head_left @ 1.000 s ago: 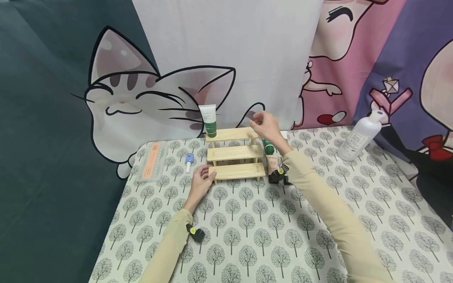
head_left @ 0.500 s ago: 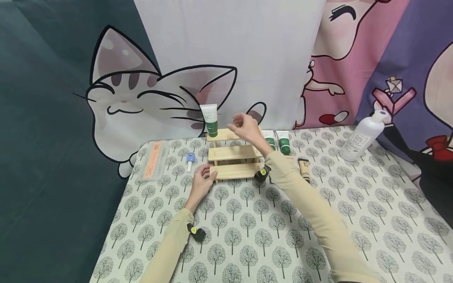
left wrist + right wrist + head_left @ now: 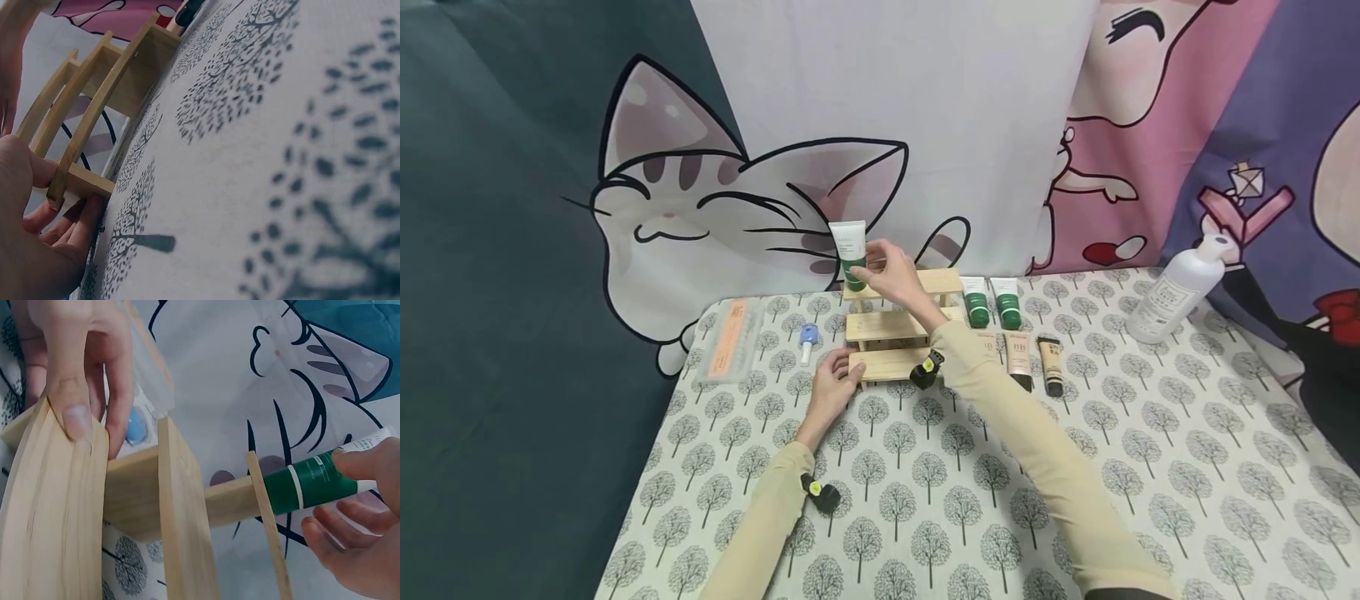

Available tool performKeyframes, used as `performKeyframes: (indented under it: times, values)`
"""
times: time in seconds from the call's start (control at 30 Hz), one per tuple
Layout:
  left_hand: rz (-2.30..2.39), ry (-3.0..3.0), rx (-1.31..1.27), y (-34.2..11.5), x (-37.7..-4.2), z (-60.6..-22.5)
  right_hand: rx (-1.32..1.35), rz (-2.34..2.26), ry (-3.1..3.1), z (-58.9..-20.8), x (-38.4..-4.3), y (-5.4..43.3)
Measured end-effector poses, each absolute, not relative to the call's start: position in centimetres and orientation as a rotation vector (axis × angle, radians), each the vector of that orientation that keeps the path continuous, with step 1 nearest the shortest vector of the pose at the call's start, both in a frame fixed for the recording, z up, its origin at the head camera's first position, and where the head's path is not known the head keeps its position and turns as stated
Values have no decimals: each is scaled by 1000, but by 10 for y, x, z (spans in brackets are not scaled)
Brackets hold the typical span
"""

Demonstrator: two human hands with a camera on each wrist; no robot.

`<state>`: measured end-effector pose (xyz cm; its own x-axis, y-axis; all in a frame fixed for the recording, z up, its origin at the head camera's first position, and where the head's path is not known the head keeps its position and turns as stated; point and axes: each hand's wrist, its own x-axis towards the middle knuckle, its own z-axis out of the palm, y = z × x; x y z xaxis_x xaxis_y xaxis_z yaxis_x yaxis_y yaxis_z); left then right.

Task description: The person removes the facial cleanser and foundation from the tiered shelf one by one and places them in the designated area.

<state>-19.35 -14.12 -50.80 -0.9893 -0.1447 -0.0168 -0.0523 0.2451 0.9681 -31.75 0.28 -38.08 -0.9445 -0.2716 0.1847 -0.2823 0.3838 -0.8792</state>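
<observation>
A three-step wooden display stand is on the tree-print cloth. My left hand grips the left end of its lowest step, thumb on top and fingers curled beneath, as the left wrist view shows. On the top step's left end a white-and-green squeeze tube stands upright on its green cap end. My right hand is at this tube. Its thumb lies over the tube's front, while the other fingers are bent loosely beside it, a small gap showing in the right wrist view.
Right of the stand lie two more green-and-white tubes, BB cream tubes and a small black-capped tube. A white pump bottle stands farther right. Left are a blue-and-white item and a clear case.
My right hand has moved left across the stand's top step to the standing tube. The tubes on the right have come into view behind the arm. My left hand has kept its grip.
</observation>
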Motion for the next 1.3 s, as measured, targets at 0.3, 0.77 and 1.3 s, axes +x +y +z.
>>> performKeyframes:
  times: [0.3, 0.77, 1.3]
  values:
    - [-1868, -2429, 199, -140, -193, -508, 543, 1665, -2510, -392, -320, -5]
    - [-1870, -2439, 198, -141, -193, -507, 469, 1727, -2432, -389, -327, 23]
    - [-1857, -2428, 176, -140, -194, -510, 319, 1656, -2458, -381, -329, 90]
